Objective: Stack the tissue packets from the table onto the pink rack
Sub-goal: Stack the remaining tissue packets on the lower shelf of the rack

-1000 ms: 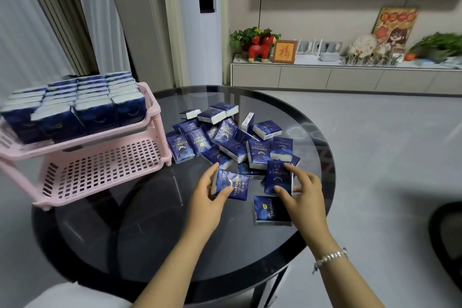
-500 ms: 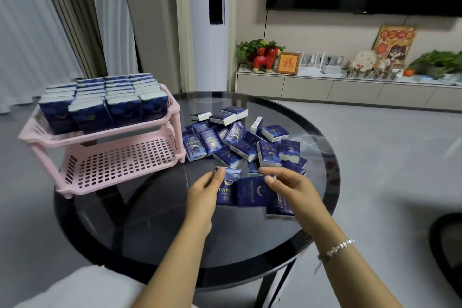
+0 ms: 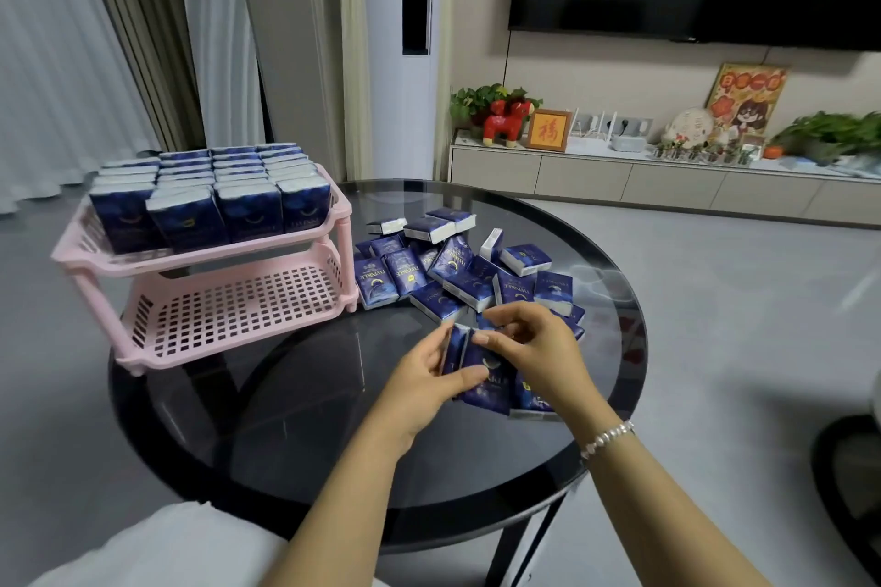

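We've got both hands clamped on dark blue tissue packets (image 3: 481,372) above the round black glass table (image 3: 286,419): left hand (image 3: 424,388) and right hand (image 3: 538,348) squaring them together, likely for the pink plastic rack (image 3: 238,324), whose lower shelf sits empty.

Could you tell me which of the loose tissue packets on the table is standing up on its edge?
The packet at the far right of the pile, showing its white side, stands tilted on edge; the others around it lie flat or lean on neighbours on the table.
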A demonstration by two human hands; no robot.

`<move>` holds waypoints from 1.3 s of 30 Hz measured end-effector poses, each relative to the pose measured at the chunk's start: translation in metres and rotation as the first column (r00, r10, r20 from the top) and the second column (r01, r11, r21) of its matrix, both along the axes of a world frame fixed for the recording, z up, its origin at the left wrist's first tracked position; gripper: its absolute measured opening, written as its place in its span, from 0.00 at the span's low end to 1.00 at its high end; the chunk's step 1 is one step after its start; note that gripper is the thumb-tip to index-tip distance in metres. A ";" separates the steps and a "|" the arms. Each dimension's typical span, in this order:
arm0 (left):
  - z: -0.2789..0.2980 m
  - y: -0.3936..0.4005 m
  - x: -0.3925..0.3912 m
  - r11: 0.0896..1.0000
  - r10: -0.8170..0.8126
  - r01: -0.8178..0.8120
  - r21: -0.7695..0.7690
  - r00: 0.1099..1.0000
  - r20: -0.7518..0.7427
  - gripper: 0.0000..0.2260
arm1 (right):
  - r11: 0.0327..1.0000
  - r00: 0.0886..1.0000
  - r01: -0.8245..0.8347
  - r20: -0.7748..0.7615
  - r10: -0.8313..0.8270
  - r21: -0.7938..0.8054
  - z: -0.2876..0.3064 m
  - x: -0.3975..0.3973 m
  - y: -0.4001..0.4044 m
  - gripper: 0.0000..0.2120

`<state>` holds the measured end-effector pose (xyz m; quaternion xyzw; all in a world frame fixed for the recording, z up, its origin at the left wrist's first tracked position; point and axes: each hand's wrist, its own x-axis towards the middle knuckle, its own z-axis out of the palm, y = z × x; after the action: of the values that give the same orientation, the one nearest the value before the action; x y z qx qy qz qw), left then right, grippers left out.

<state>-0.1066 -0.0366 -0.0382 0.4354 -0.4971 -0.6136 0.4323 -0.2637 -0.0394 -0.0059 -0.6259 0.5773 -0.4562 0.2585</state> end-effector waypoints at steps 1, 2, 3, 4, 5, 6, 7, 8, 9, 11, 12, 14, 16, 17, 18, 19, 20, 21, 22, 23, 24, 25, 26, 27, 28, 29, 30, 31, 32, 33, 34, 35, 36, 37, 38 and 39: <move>-0.002 -0.002 0.001 1.000 0.020 -0.020 0.003 1.000 0.002 0.32 | 1.000 1.000 -0.003 -0.008 0.003 0.012 0.000 -0.003 -0.002 0.08; -0.003 -0.004 0.002 0.999 0.045 -0.045 0.008 0.999 0.002 0.31 | 0.999 0.999 -0.008 -0.034 0.009 0.036 0.001 -0.009 -0.003 0.07; -0.003 -0.005 0.003 0.997 0.072 -0.072 0.011 0.997 0.005 0.30 | 0.997 0.996 -0.017 -0.090 0.023 0.073 0.002 -0.015 -0.004 0.07; -0.003 -0.006 0.004 0.995 0.099 -0.099 0.012 0.995 0.005 0.28 | 0.992 0.983 -0.028 -0.175 0.050 0.122 0.004 -0.023 -0.005 0.08; -0.003 -0.006 0.005 0.992 0.121 -0.121 0.018 0.993 0.009 0.28 | 0.983 0.955 -0.037 -0.284 0.089 0.183 0.004 -0.030 -0.006 0.11; -0.004 -0.008 0.006 0.990 0.141 -0.142 0.027 0.990 0.013 0.30 | 0.968 0.910 -0.039 -0.391 0.137 0.247 0.004 -0.036 -0.005 0.14; -0.006 -0.008 0.006 0.987 0.155 -0.156 0.034 0.988 0.028 0.32 | 0.951 0.859 -0.038 -0.476 0.188 0.307 0.005 -0.040 -0.005 0.17; -0.008 -0.009 0.006 0.986 0.163 -0.164 0.036 0.986 0.041 0.34 | 0.933 0.814 -0.038 -0.530 0.237 0.358 0.004 -0.042 -0.004 0.20; -0.009 -0.010 0.005 0.984 0.171 -0.173 0.034 0.984 0.057 0.34 | 0.917 0.779 -0.040 -0.562 0.277 0.397 0.002 -0.044 -0.003 0.22; -0.010 -0.010 0.004 0.981 0.190 -0.193 0.033 0.980 0.063 0.34 | 0.909 0.717 -0.049 -0.619 0.321 0.414 -0.003 -0.044 -0.001 0.22; -0.010 -0.009 0.004 0.979 0.200 -0.202 0.037 0.978 0.058 0.34 | 0.915 0.690 -0.054 -0.647 0.324 0.400 -0.004 -0.043 0.000 0.20; -0.009 -0.008 0.004 0.975 0.220 -0.222 0.029 0.974 0.056 0.33 | 0.919 0.669 -0.060 -0.667 0.327 0.390 -0.006 -0.042 0.001 0.20; -0.007 -0.006 0.005 0.970 0.242 -0.243 0.020 0.969 0.038 0.31 | 0.908 0.668 -0.066 -0.658 0.348 0.413 -0.005 -0.039 0.002 0.22; -0.006 -0.004 0.005 0.967 0.254 -0.255 0.016 0.967 0.034 0.31 | 0.901 0.673 -0.079 -0.644 0.365 0.427 -0.006 -0.037 0.001 0.21; -0.005 -0.002 0.005 0.964 0.265 -0.266 0.015 0.964 0.035 0.31 | 0.896 0.684 -0.095 -0.626 0.375 0.433 -0.007 -0.036 0.001 0.19; -0.004 0.000 0.006 0.962 0.273 -0.274 0.011 0.961 0.042 0.31 | 0.896 0.702 -0.105 -0.607 0.374 0.432 -0.008 -0.034 0.001 0.17; -0.003 0.003 0.007 0.959 0.282 -0.283 0.007 0.958 0.049 0.31 | 0.896 0.732 -0.112 -0.574 0.366 0.429 -0.009 -0.033 0.001 0.16; -0.002 0.006 0.009 0.955 0.295 -0.296 0.005 0.954 0.059 0.31 | 0.896 0.775 -0.123 -0.523 0.355 0.426 -0.010 -0.033 0.001 0.16; -0.002 0.009 0.010 0.950 0.311 -0.312 0.005 0.948 0.066 0.31 | 0.897 0.819 -0.135 -0.463 0.340 0.420 -0.010 -0.032 0.001 0.16; -0.003 0.014 0.011 0.946 0.324 -0.325 0.002 0.943 0.079 0.31 | 0.902 0.856 -0.146 -0.405 0.322 0.407 -0.008 -0.031 0.004 0.16; -0.002 0.019 0.012 0.943 0.331 -0.332 -0.006 0.939 0.094 0.31 | 0.908 0.891 -0.161 -0.338 0.303 0.388 -0.006 -0.029 0.008 0.14; 0.001 0.023 0.014 0.941 0.337 -0.338 -0.015 0.935 0.109 0.31 | 0.913 0.926 -0.171 -0.256 0.278 0.371 -0.005 -0.027 0.009 0.12; 0.003 0.026 0.016 0.940 0.341 -0.341 -0.017 0.933 0.117 0.30 | 0.913 0.955 -0.178 -0.161 0.251 0.366 -0.006 -0.024 0.007 0.12; 0.005 0.029 0.019 0.942 0.334 -0.335 -0.018 0.934 0.124 0.30 | 0.914 0.972 -0.180 -0.076 0.222 0.363 -0.004 -0.019 0.005 0.12; 0.004 0.032 0.018 0.942 0.335 -0.335 -0.022 0.933 0.134 0.30 | 0.919 0.980 -0.188 0.001 0.200 0.347 -0.002 -0.018 0.007 0.13; 0.013 0.043 0.024 0.922 0.388 -0.383 -0.058 0.911 0.138 0.30 | 0.922 0.972 -0.237 0.069 0.227 0.308 0.010 -0.011 0.011 0.14; 0.020 0.052 0.030 0.907 0.421 -0.413 -0.085 0.898 0.129 0.30 | 0.915 0.958 -0.284 0.114 0.262 0.287 0.021 -0.003 0.016 0.14; 0.022 0.053 0.032 0.912 0.408 -0.401 -0.083 0.905 0.119 0.30 | 0.909 0.948 -0.312 0.152 0.279 0.278 0.022 0.003 0.016 0.13; 0.023 0.053 0.037 0.920 0.390 -0.381 -0.091 0.912 0.124 0.30 | 0.901 0.936 -0.342 0.187 0.300 0.267 0.024 0.011 0.015 0.12; 0.021 0.053 0.042 0.926 0.375 -0.363 -0.104 0.916 0.139 0.30 | 0.894 0.926 -0.363 0.213 0.313 0.264 0.026 0.019 0.016 0.12; 0.021 0.054 0.046 0.931 0.361 -0.347 -0.111 0.920 0.152 0.30 | 0.887 0.917 -0.381 0.230 0.327 0.260 0.027 0.026 0.018 0.12; 0.024 0.057 0.047 0.936 0.347 -0.331 -0.117 0.923 0.168 0.30 | 0.885 0.910 -0.394 0.241 0.337 0.248 0.027 0.031 0.017 0.14; 0.028 0.061 0.049 0.939 0.339 -0.319 -0.130 0.924 0.179 0.29 | 0.884 0.904 -0.406 0.245 0.350 0.233 0.028 0.038 0.018 0.15; 0.032 0.064 0.053 0.937 0.341 -0.318 -0.145 0.924 0.174 0.28 | 0.884 0.899 -0.417 0.239 0.367 0.213 0.032 0.047 0.019 0.15; 0.035 0.066 0.057 0.932 0.348 -0.324 -0.160 0.923 0.163 0.27 | 0.883 0.894 -0.428 0.232 0.383 0.192 0.035 0.055 0.020 0.15; 0.040 0.067 0.061 0.925 0.365 -0.339 -0.170 0.918 0.154 0.26 | 0.880 0.887 -0.444 0.220 0.405 0.170 0.037 0.063 0.020 0.15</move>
<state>-0.0460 0.0308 0.0013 0.5407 -0.4899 -0.4467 0.5177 -0.2010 -0.0197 0.0313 -0.6625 0.4460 -0.3770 0.4691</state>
